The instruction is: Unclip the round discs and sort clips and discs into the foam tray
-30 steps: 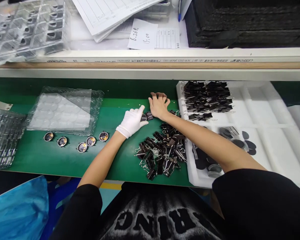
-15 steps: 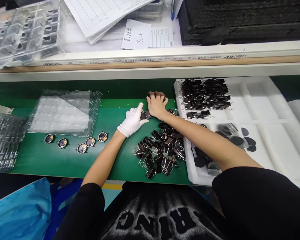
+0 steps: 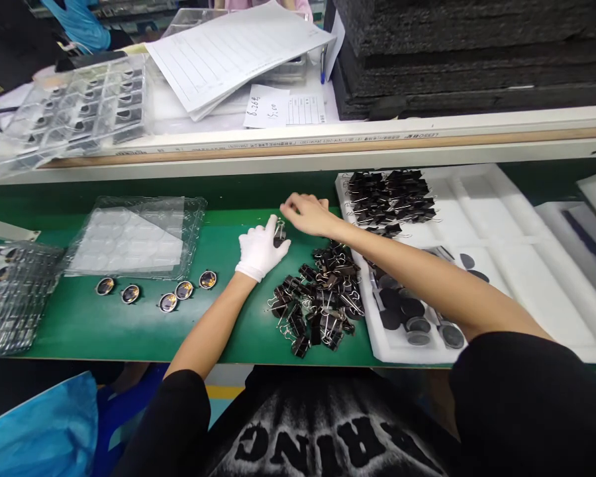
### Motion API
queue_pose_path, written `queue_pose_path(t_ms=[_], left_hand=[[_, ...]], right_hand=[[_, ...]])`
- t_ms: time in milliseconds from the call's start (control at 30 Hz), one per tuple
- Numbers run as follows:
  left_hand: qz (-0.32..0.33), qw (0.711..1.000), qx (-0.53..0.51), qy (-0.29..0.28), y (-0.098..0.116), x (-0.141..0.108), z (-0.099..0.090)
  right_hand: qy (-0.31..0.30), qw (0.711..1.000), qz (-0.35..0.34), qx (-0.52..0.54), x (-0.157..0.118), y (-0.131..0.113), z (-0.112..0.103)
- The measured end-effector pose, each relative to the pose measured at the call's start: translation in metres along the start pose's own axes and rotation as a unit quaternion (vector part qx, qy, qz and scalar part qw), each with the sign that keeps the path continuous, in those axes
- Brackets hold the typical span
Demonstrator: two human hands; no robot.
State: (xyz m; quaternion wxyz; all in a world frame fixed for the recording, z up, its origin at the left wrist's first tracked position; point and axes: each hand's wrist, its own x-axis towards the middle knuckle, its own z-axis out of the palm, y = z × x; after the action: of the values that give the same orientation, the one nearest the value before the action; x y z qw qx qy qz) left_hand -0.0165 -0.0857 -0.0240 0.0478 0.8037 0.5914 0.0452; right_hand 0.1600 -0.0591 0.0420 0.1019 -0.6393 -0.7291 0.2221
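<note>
My left hand [image 3: 259,252], in a white glove, grips a black binder clip [image 3: 279,236] between thumb and forefinger, its wire handle standing up. Just right of that clip is my bare right hand [image 3: 306,214]. Its fingers are curled together close to the handle, and what they hold, if anything, is too small to make out. Below both hands, a loose heap of black binder clips [image 3: 322,301] lies on the green bench [image 3: 238,331]. More clips [image 3: 390,195] stand in packed rows in the white foam tray [image 3: 506,218].
Several round watch-like pieces [image 3: 167,303] lie at left, below a clear plastic tray [image 3: 193,245]. Stacked clear trays [image 3: 14,311] stand at far left. Dark discs [image 3: 410,308] sit in the foam tray. A white-edged shelf [image 3: 218,162] with papers [image 3: 233,56] and black foam [image 3: 467,59] runs behind.
My right hand has gone from spread fingers to curled ones beside the clip. The clip in my left hand now shows its handle upright. The camera view has tilted up a little.
</note>
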Motion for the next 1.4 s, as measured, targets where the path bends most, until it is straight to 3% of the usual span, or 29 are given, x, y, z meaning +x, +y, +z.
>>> queue_pose_path(t_ms=[100, 200, 300, 400, 533, 600, 667, 800, 967, 1100, 1233, 1333, 1400], left_hand=[[-0.016, 1.000, 0.003, 0.021, -0.010, -0.005, -0.008], [0.085, 0.996, 0.011, 0.005, -0.029, -0.004, -0.012], [0.147, 0.988, 0.015, -0.044, -0.043, -0.004, -0.014], [0.115, 0.992, 0.039, -0.023, -0.043, -0.006, -0.016], [0.052, 0.996, 0.057, 0.044, -0.037, -0.010, -0.020], [0.061, 0.996, 0.045, 0.037, -0.040, -0.009, -0.020], [0.091, 0.995, 0.036, 0.000, -0.047, -0.008, -0.020], [0.126, 0.989, 0.047, -0.057, -0.058, -0.005, -0.019], [0.104, 0.994, 0.025, -0.029, -0.053, -0.003, -0.015], [0.104, 0.994, -0.006, -0.025, -0.053, -0.001, -0.011], [0.101, 0.994, -0.021, -0.025, -0.058, 0.001, -0.008], [0.103, 0.994, -0.026, -0.027, -0.060, 0.001, -0.007], [0.104, 0.994, -0.026, -0.026, -0.060, 0.001, -0.006]], right_hand=[[-0.187, 0.967, -0.109, -0.132, -0.041, -0.013, -0.021], [-0.243, 0.933, -0.143, -0.222, -0.070, -0.024, -0.015], [-0.244, 0.921, -0.169, -0.252, -0.078, -0.030, -0.001], [-0.231, 0.917, -0.195, -0.262, -0.074, -0.033, 0.002], [-0.135, 0.928, -0.217, -0.272, -0.063, -0.033, -0.006], [-0.071, 0.925, -0.244, -0.282, -0.053, -0.028, -0.009], [-0.035, 0.912, -0.292, -0.286, -0.039, -0.017, -0.008], [-0.025, 0.878, -0.388, -0.279, -0.009, 0.017, 0.002], [-0.029, 0.874, -0.437, -0.209, 0.018, 0.056, 0.015], [-0.044, 0.895, -0.433, -0.099, 0.028, 0.070, 0.020], [-0.068, 0.927, -0.365, -0.045, 0.018, 0.058, 0.019], [-0.041, 0.966, -0.256, 0.012, 0.013, 0.033, 0.020], [0.016, 0.989, -0.128, 0.072, 0.017, 0.014, 0.028]])
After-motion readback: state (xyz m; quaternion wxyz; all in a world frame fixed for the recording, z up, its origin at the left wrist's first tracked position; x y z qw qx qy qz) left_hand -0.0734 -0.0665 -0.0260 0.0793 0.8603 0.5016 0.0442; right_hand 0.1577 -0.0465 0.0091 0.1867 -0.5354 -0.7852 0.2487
